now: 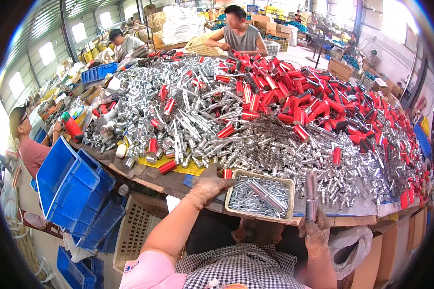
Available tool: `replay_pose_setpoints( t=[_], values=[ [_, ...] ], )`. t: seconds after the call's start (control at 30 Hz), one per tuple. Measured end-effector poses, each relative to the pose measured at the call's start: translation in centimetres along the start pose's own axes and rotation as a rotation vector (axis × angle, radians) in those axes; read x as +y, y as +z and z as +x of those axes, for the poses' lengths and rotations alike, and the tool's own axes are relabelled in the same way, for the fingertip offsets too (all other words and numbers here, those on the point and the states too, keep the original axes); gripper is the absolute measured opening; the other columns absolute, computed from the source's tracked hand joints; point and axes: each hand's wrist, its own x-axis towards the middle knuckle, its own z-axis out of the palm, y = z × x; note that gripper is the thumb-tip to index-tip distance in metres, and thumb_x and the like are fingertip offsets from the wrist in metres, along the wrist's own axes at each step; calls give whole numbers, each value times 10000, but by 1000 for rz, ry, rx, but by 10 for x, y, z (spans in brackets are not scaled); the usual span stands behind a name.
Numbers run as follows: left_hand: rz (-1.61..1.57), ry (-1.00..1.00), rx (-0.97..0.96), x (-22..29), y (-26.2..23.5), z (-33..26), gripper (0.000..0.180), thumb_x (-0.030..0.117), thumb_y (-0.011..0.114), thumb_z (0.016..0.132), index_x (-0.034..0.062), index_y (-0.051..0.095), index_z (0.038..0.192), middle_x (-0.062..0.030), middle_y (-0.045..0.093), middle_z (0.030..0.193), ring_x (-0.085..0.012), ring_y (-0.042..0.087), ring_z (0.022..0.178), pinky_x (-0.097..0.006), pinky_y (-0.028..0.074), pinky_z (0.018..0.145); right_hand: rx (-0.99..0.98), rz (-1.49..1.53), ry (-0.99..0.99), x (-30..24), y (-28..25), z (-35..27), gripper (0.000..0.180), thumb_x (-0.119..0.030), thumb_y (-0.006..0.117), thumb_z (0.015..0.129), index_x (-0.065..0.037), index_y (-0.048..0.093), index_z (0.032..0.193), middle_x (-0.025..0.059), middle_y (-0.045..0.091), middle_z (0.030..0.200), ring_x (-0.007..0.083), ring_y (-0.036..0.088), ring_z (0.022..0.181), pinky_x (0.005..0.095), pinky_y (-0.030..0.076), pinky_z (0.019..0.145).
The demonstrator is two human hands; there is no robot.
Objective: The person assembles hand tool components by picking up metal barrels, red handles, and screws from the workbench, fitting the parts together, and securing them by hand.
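My right hand [316,232], in a greyish glove, grips the lower end of a shiny metal tube [312,190], held upright at the table's front edge. My left hand [209,185], also gloved, is open at the table edge, thumb and fingers apart. Its thumb reaches toward the left rim of a cream plastic tray [230,204]. A short red sleeve [227,173] lies just beyond that thumb. Inside the tray are many small silvery screw-like pins [248,198], with a couple of longer metal tubes [269,195] lying slantwise on top.
A heap of silvery metal parts [188,115] and red-handled pieces [294,91] covers the table. Blue crates [65,178] stack at the left, beside a cream basket [135,226]. A white plastic bag [354,250] hangs at the right. Co-workers [243,36] sit around the heap.
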Motion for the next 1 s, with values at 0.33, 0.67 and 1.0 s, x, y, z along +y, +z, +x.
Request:
replay_pose_setpoints(
  t=[0.33,0.67,1.0],
  values=[
    [-1697,286,-413,-18,-12,-48,508,36,576,867,39,421,1351,-159,579,1234,-327,606,1085,-572,458,966,-368,148,304,-19,32,-27,645,-332,628,753,53,513,1258,56,608,702,88,514,512,203,408,475],
    [-1845,178,-598,-2,2,-77,510,298,545,951,-29,424,1324,-206,555,1251,-351,580,1113,-510,508,930,-640,286,427,-42,41,-33,733,-262,624,814,27,346,1428,31,593,825,57,481,613,168,387,568],
    [-1638,205,-407,49,56,-106,327,212,674,873,86,558,1152,-51,609,1034,-257,594,1047,-480,402,1052,-683,341,566,-30,41,-33,699,-246,607,865,-12,312,1455,8,557,852,55,452,653,181,356,562]
  ],
)
